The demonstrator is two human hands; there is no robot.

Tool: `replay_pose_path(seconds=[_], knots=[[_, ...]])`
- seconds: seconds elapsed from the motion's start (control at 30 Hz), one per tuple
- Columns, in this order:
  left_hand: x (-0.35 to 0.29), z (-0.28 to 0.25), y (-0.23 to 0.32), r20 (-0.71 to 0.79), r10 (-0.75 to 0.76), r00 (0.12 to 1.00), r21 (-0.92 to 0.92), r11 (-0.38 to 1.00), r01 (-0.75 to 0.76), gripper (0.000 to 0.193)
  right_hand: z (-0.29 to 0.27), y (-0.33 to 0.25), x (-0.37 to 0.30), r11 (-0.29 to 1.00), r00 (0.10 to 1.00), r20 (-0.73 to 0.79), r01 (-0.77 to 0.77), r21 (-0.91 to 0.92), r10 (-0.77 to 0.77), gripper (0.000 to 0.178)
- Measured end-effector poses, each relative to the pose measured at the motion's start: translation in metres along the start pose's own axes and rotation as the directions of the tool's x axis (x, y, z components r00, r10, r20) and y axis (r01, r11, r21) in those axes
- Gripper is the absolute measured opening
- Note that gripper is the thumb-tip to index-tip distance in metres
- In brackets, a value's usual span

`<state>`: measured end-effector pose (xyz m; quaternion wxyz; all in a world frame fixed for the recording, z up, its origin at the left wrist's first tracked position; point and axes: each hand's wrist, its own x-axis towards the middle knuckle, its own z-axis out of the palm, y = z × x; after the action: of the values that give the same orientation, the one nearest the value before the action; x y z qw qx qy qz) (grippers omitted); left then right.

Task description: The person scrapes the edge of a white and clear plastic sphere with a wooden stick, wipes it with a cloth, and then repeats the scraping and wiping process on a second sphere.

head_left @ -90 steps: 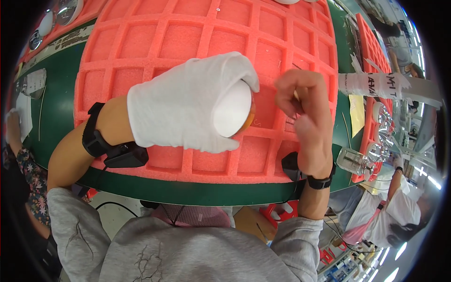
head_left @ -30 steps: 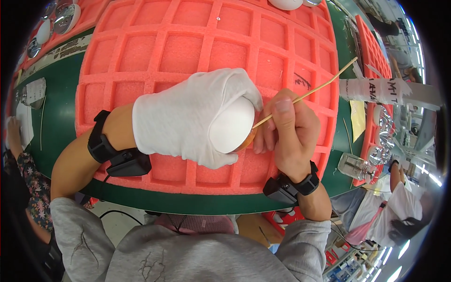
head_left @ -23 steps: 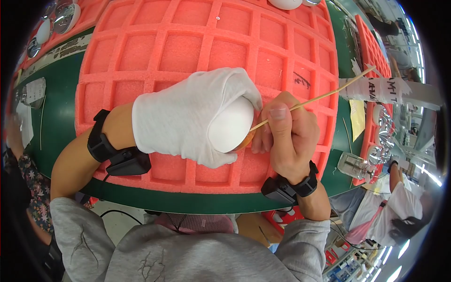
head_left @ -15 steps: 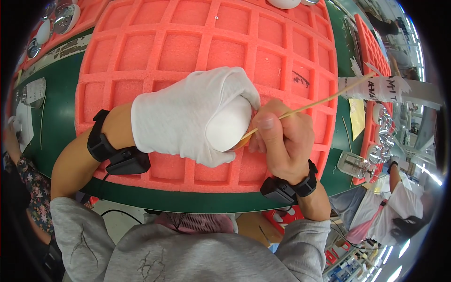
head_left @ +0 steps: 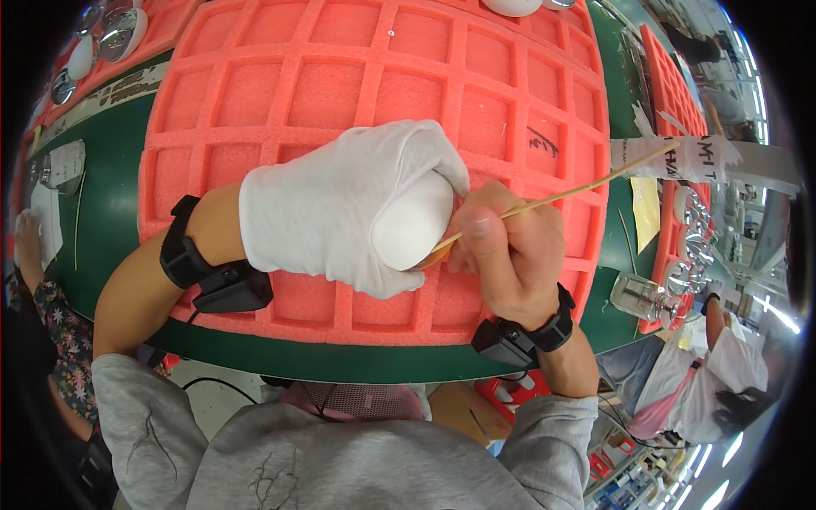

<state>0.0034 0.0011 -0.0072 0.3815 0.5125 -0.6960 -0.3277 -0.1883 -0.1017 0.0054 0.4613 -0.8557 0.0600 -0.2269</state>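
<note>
My left hand (head_left: 319,204), in a white cloth glove, is wrapped round a smooth white dome-shaped piece (head_left: 414,221) above the pink foam tray (head_left: 382,81). Bare and pinched closed, my right hand (head_left: 514,251) grips a thin wooden stick (head_left: 586,188). The stick slants down to the left, and its lower end meets the near right edge of the white piece. A small orange-brown patch shows at that edge; I cannot tell what it is. The underside of the piece is hidden by the glove.
A green table (head_left: 102,221) lies under the tray. On the right stand a clear glass jar (head_left: 643,297), a wrapped post (head_left: 671,159) and another pink tray with shiny rounded pieces (head_left: 693,229). A co-worker's hand (head_left: 28,242) is at the far left; another person sits at the right.
The stick's upper end has dipped slightly as my right hand tilts it. My left hand and the white piece have hardly moved. At the far left the co-worker's hand has shifted.
</note>
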Motion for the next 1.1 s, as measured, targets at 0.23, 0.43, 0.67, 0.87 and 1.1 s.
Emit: replay_pose_path(seconds=[0.23, 0.43, 0.67, 0.87, 1.1], knots=[[0.000, 0.002, -0.002, 0.000, -0.031, 1.000, -0.062, 0.998, 0.031, 0.067, 0.002, -0.009, 0.000, 0.932, 0.950, -0.081, -0.276, 0.234, 0.302, 0.036], [0.000, 0.000, -0.002, 0.021, 0.007, 1.000, 0.044, 0.999, -0.008, 0.065, 0.001, -0.001, 0.002, 0.998, 0.999, 0.020, 0.050, -0.048, -0.050, 0.037], [0.000, 0.001, -0.003, 0.000, -0.019, 1.000, -0.056, 0.998, 0.019, 0.067, 0.001, -0.009, -0.001, 0.952, 0.960, -0.060, -0.260, 0.162, 0.273, 0.036], [0.000, 0.000, 0.000, 0.015, -0.013, 1.000, 0.007, 1.000, 0.013, 0.066, 0.000, -0.007, 0.000, 0.984, 0.988, -0.022, -0.150, 0.100, 0.153, 0.036], [-0.002, 0.002, -0.001, -0.018, -0.021, 1.000, -0.042, 0.999, 0.021, 0.068, 0.002, -0.006, -0.001, 0.942, 0.962, -0.068, -0.242, 0.234, 0.264, 0.035]])
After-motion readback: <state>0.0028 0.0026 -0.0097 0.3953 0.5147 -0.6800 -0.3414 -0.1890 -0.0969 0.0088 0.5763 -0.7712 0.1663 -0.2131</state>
